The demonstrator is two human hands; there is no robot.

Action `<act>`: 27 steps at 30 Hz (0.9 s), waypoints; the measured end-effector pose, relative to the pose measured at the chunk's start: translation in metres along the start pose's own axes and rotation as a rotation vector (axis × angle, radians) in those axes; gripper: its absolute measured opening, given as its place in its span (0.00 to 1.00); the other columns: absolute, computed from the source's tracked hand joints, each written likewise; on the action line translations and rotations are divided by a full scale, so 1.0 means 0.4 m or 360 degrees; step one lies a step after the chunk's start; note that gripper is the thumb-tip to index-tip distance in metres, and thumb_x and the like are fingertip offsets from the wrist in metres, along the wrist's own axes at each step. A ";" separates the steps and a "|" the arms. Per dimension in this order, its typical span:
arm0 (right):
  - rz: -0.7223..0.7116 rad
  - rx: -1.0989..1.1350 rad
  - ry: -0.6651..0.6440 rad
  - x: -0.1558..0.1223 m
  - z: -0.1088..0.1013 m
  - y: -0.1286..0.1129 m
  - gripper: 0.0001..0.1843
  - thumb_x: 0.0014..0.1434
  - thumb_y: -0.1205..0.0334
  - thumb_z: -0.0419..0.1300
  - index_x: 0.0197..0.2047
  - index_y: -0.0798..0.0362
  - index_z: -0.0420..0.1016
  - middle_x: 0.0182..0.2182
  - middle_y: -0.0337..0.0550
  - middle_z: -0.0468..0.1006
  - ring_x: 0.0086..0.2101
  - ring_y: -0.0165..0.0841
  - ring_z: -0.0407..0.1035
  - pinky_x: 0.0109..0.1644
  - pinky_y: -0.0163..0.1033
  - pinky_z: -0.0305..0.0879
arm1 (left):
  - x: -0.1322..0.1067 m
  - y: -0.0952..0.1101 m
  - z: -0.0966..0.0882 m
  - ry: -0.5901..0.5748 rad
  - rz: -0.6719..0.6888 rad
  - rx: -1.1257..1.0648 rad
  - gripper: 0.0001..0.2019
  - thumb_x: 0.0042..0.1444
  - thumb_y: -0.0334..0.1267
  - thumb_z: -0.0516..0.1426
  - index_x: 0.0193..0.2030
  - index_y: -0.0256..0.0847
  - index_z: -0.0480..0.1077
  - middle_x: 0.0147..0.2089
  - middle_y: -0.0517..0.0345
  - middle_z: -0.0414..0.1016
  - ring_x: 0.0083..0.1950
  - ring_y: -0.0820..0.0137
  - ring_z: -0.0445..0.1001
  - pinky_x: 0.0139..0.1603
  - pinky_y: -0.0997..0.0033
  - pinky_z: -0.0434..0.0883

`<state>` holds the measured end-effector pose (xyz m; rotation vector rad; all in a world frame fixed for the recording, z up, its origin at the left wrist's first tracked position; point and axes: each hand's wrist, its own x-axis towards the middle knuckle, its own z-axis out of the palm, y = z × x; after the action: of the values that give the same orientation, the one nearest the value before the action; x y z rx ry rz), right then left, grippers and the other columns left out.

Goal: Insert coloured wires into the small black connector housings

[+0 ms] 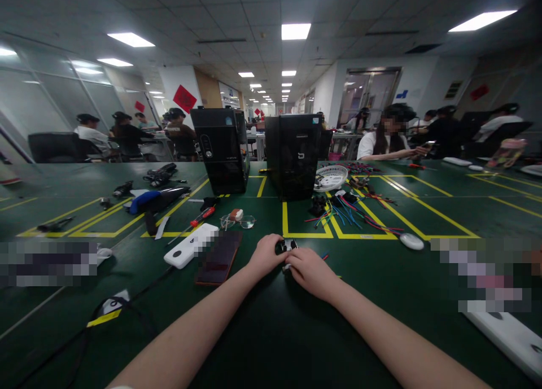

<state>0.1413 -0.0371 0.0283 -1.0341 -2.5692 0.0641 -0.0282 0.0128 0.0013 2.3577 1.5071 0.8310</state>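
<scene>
Both hands meet over the green table (271, 332), close to its middle. My left hand (267, 254) is closed, thumb and fingers gripping the left side of a small black-and-silver part (289, 245). From the right, my right hand (311, 270) closes on the same part with bent fingers. A small pale piece (287, 267) shows at its fingertips; I cannot make out what it is. Short bits of blue and red wire (326, 257) stick out behind the right hand. Fingers cover much of the part, so its exact kind cannot be told.
Two black computer towers (292, 157) stand ahead. Left lie a phone (220, 258), a white power strip (191, 247), glasses (247, 222) and a red-handled screwdriver (203, 216). Right are coloured wires (345, 213), a white basket (331, 178) and a white mouse (411, 241). A person (387, 135) sits opposite.
</scene>
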 end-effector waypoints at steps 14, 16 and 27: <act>0.0288 -0.0165 -0.0426 -0.031 -0.046 -0.015 0.10 0.52 0.69 0.52 0.38 0.56 0.70 0.39 0.49 0.72 0.40 0.37 0.65 0.45 0.40 0.57 | -0.004 -0.001 -0.001 0.0015 0.0038 -0.0003 0.15 0.49 0.46 0.59 0.40 0.40 0.67 0.41 0.54 0.71 0.43 0.62 0.69 0.46 0.63 0.65; 0.0307 -0.0163 -0.0462 -0.031 -0.040 -0.019 0.10 0.51 0.69 0.52 0.37 0.56 0.69 0.38 0.49 0.72 0.40 0.37 0.66 0.45 0.39 0.58 | -0.004 -0.002 0.001 0.0014 0.0034 -0.0003 0.15 0.49 0.46 0.60 0.41 0.40 0.67 0.41 0.54 0.71 0.44 0.62 0.69 0.46 0.63 0.65; 0.0355 -0.0074 -0.0266 -0.025 -0.009 -0.008 0.12 0.58 0.72 0.44 0.42 0.58 0.65 0.38 0.51 0.72 0.41 0.36 0.66 0.45 0.38 0.58 | -0.001 0.000 0.000 -0.0011 0.0011 -0.0009 0.15 0.48 0.43 0.61 0.41 0.39 0.68 0.41 0.53 0.71 0.44 0.61 0.68 0.46 0.62 0.66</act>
<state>0.1470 -0.0466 0.0289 -1.3840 -2.6004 0.1557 -0.0284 0.0124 0.0010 2.3606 1.4932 0.8265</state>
